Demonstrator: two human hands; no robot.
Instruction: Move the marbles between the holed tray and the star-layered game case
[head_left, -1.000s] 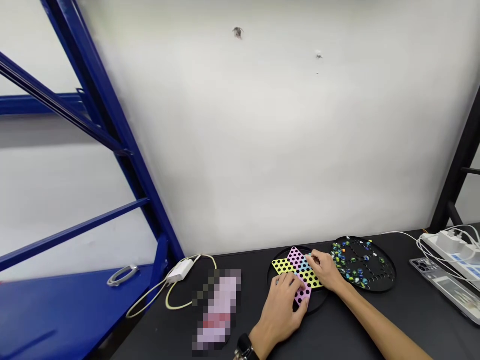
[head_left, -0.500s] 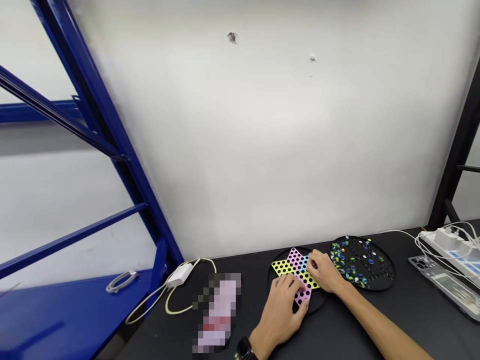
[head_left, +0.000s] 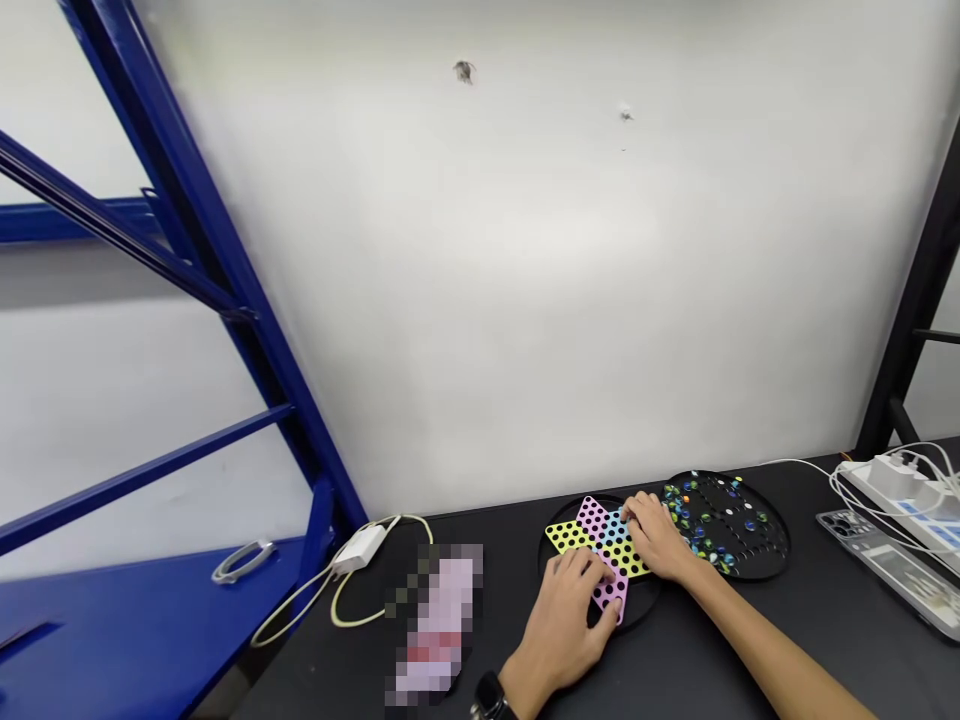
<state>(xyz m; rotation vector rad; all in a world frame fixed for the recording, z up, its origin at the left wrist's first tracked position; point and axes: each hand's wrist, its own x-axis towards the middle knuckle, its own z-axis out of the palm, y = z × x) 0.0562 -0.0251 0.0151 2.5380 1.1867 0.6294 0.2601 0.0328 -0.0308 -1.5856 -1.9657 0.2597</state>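
Note:
A star-shaped Chinese checkers board (head_left: 629,555) in yellow, pink and blue, dotted with black holes, lies over a round black tray (head_left: 643,604). My left hand (head_left: 568,615), with a dark watch on its wrist, covers the board's near left part; its bent fingers grip it and the thumb lies by the pink point. At the board's right side, my right hand (head_left: 657,535) has its curled fingers on the blue and yellow part. Its fingertips hide some of the edge there. A second round black tray (head_left: 776,530) with glass marbles (head_left: 701,548) sits right beside my right hand.
On the left of the black table lie a white adapter with a cable (head_left: 360,548) and a pixelated pinkish item (head_left: 442,620). A phone (head_left: 892,565) and a white power strip (head_left: 900,490) are at the right. A blue metal frame (head_left: 262,340) rises at left, before a white wall.
The star board has turned and shifted slightly to the right. My right hand has moved a little right and its fingers have spread along the board's edge. My left hand stays nearly in place.

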